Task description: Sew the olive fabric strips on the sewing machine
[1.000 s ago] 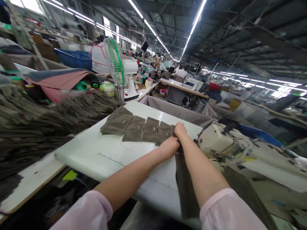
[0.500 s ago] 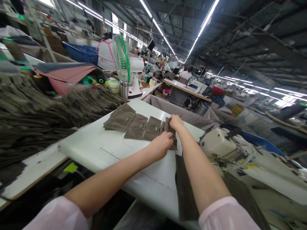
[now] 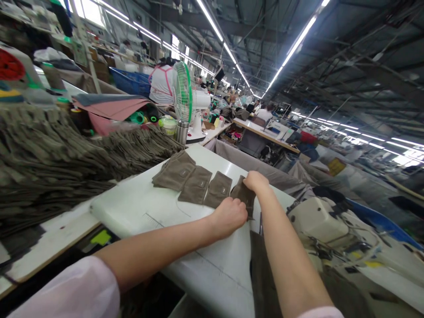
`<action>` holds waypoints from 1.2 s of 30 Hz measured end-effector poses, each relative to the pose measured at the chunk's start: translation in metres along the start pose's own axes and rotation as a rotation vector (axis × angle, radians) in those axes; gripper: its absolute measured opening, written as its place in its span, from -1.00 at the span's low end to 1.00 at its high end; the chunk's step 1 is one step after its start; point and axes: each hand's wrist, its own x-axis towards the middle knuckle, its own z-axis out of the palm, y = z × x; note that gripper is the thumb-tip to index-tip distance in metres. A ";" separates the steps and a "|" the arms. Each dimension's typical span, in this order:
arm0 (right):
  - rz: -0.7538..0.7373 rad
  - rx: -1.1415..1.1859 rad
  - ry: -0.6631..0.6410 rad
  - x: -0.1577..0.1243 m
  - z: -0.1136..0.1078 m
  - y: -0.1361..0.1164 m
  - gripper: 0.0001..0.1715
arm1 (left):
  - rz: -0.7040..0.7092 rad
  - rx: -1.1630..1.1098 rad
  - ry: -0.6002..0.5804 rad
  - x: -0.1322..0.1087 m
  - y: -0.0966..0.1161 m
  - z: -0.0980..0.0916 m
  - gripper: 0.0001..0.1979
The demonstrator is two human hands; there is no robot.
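At the right end of a row of brown fabric pieces, my left hand (image 3: 231, 216) is closed on the lower edge of one small brown fabric piece (image 3: 243, 191). Fingers of my right hand (image 3: 257, 182) pinch the same piece at its upper right edge; the fingertips are partly hidden. To its left lie similar pieces, each with a small label: one fabric piece (image 3: 218, 189) nearby, another labelled piece (image 3: 196, 185), and an overlapping fabric stack (image 3: 175, 170). All rest on a white tabletop (image 3: 132, 207). Below my hands, a longer brown cloth (image 3: 263, 274) hangs at the table's right edge.
Big stacks of brown fabric (image 3: 49, 159) fill the left side. A sewing machine (image 3: 318, 216) stands on the right. Behind the table are a green-rimmed fan (image 3: 183, 92), a steel flask (image 3: 182, 131) and a grey cloth-lined bin (image 3: 228, 154). A person (image 3: 162, 84) sits farther back.
The piece between my hands was narrow and bunched beside another strip; now it lies broader and flatter. The whole view has shifted, so things appear farther right and lower.
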 end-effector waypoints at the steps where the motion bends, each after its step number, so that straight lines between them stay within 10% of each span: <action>1: -0.027 0.007 0.022 0.002 -0.003 -0.003 -0.62 | -0.020 0.010 0.050 -0.003 -0.004 -0.006 -0.85; 11: -0.255 0.069 0.038 0.001 0.042 -0.064 -0.64 | -0.241 0.023 -0.184 -0.026 -0.038 0.009 -0.89; 19: -0.322 0.102 0.087 0.009 -0.007 -0.067 -0.67 | -0.238 0.075 -0.010 -0.044 -0.052 -0.029 -0.87; 22: -0.345 0.132 0.062 0.007 0.002 -0.095 -0.67 | -0.367 0.088 -0.111 -0.069 -0.061 -0.037 -0.91; 29: -0.224 0.144 -0.054 -0.009 0.044 -0.124 -0.62 | -0.321 0.114 -0.207 -0.112 -0.082 0.001 -0.83; 36: -0.250 0.205 0.050 -0.014 -0.001 -0.115 -0.73 | -0.271 0.153 -0.078 -0.116 -0.085 -0.032 -0.90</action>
